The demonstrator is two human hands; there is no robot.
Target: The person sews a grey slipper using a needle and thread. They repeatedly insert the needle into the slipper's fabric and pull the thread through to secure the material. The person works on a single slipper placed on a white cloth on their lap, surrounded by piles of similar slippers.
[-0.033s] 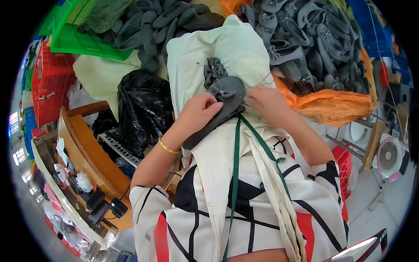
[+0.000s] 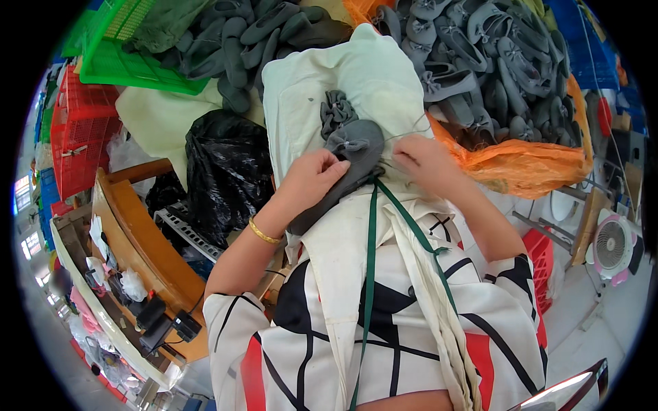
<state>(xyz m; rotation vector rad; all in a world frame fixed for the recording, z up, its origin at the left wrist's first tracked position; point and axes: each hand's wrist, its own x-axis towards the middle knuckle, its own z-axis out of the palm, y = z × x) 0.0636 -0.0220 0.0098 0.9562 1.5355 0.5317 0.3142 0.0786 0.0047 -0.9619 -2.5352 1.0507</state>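
My left hand grips a grey soft shoe that lies toe-up on a white cloth over my lap. A grey bow sits on the shoe's front. My right hand is just right of the shoe, fingers pinched on a thin thread running from the shoe. A small heap of grey bows rests on the cloth just beyond the shoe. A green strap hangs down from under the shoe across my patterned clothing.
Grey shoes are piled at the top right over an orange bag, with more at the top centre. On the left are a green crate, a red crate, a black plastic bag and a wooden bench. A small fan stands right.
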